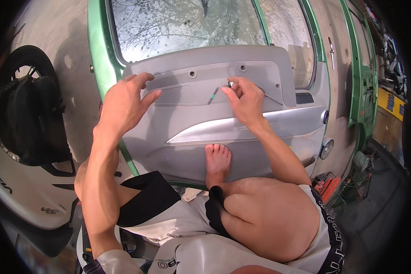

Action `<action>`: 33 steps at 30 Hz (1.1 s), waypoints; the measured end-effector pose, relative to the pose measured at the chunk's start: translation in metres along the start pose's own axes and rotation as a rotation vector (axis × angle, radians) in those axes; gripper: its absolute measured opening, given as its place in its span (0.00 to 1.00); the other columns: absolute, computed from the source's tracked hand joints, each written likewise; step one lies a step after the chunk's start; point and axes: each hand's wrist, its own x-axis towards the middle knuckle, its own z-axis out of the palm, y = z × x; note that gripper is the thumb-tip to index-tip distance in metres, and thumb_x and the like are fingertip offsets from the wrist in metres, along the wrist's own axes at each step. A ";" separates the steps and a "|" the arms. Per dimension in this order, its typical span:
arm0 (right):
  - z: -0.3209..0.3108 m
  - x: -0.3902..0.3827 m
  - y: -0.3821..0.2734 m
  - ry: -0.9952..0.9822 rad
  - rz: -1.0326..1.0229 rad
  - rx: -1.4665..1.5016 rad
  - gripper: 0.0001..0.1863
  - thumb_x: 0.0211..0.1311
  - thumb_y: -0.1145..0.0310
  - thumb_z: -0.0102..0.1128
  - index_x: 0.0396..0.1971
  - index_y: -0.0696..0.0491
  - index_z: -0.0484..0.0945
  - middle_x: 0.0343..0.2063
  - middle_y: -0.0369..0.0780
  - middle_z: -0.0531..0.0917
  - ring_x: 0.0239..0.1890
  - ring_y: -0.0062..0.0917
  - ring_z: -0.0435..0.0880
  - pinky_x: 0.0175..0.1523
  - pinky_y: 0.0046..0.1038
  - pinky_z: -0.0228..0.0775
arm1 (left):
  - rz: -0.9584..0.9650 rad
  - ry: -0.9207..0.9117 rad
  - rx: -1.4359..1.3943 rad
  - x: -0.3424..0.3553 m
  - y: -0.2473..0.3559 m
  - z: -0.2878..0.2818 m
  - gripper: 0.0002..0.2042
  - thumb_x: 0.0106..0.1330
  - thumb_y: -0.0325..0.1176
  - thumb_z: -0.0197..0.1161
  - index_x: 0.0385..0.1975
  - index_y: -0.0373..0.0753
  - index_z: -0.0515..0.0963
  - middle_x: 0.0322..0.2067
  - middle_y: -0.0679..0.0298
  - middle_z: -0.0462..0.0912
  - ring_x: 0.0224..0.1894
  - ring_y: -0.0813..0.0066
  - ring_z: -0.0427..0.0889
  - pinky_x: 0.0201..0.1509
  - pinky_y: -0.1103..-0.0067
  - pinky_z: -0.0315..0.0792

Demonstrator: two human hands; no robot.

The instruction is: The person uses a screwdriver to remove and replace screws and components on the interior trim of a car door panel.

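Grey plastic spreads beneath both your hands: the door panel (182, 118), set over the green door (98, 50). Your left hand (123, 102) shows nothing in its grasp, thumb and fingers well parted over the panel's upper left; whether a fingertip touches it, I cannot tell. Your right hand (247, 99) has thumb and forefinger nearly meeting around a small dark piece (229, 85), mostly hidden (the palm may hold more; I cannot tell). A slim green-banded bit (213, 96) lies on the panel between your hands, just left of the right fingertips.

To work well here, I'd hold the small piece by its very end, so your fingers don't cover the spot. Your left palm would brace best laid flat nearby; your bare foot (218, 160) rests on the panel below and between the hands, and even pressure should suit plastic better than a shove. Mind the slim bit: a nudge could roll it toward the silver strip (210, 130) below your right hand.
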 end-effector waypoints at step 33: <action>0.015 0.014 -0.040 0.001 -0.752 0.104 0.20 0.68 0.72 0.68 0.58 0.55 0.75 0.52 0.46 0.83 0.50 0.38 0.86 0.52 0.33 0.81 | -0.062 -0.079 0.073 -0.022 -0.012 0.000 0.22 0.70 0.46 0.69 0.58 0.40 0.81 0.52 0.54 0.88 0.52 0.52 0.87 0.57 0.61 0.79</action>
